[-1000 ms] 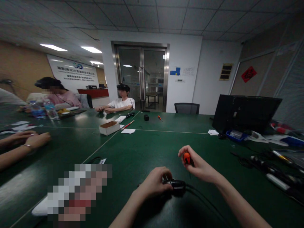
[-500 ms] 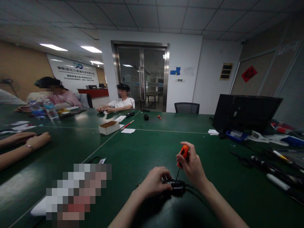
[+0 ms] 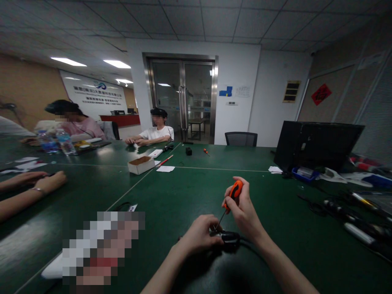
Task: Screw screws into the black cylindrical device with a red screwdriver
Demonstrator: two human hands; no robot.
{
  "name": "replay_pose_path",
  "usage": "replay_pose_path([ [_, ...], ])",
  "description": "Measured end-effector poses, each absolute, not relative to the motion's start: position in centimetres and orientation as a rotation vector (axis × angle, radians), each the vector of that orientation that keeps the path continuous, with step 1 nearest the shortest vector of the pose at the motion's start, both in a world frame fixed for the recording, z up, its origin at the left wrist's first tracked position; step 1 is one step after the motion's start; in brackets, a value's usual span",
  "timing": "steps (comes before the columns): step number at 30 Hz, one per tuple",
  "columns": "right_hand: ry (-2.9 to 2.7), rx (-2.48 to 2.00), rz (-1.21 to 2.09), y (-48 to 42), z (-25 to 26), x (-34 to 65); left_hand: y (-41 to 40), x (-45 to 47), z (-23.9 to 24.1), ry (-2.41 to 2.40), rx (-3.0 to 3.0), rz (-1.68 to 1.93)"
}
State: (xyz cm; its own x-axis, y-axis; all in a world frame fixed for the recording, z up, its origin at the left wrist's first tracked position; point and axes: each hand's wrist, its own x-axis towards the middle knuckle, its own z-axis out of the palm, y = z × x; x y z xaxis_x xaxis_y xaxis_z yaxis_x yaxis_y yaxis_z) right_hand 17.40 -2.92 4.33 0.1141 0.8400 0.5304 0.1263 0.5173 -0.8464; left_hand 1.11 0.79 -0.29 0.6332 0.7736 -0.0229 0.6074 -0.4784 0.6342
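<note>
My left hand is closed around a small black device, steadying it low over the green table. A dark cable runs off the device's right end. In my right hand is a screwdriver with an orange and black handle, held at a slant. Its thin shaft points down and left, and the tip is at the device beside my left fingertips. Whether the tip sits in a screw is too small to tell.
Left of me lie a co-worker's hands. A small open box stands ahead, with a second screwdriver farther back. On the right are a black monitor, a blue tray and a tangle of cables and tools.
The screwdriver has tilted, its handle rising slightly and its tip shifting left along the device towards my left fingers. My left hand and the device have hardly moved.
</note>
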Motion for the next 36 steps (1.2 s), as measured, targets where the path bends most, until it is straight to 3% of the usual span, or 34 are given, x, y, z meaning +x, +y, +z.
replay_pose_path([
  [7, -1.492, -0.858, 0.626, -1.7, 3.4, 18.1, 0.8, 1.0, -0.5, 1.074, 2.214, 0.372],
  [17, -1.640, -0.887, 0.115, -2.2, -0.5, 19.2, 0.8, 1.0, -0.2, 1.064, 2.249, 0.336],
  [36, -1.782, -0.780, -0.186, -2.6, -0.3, 18.2, 1.4, 1.0, -2.1, 0.976, 2.218, 0.443],
])
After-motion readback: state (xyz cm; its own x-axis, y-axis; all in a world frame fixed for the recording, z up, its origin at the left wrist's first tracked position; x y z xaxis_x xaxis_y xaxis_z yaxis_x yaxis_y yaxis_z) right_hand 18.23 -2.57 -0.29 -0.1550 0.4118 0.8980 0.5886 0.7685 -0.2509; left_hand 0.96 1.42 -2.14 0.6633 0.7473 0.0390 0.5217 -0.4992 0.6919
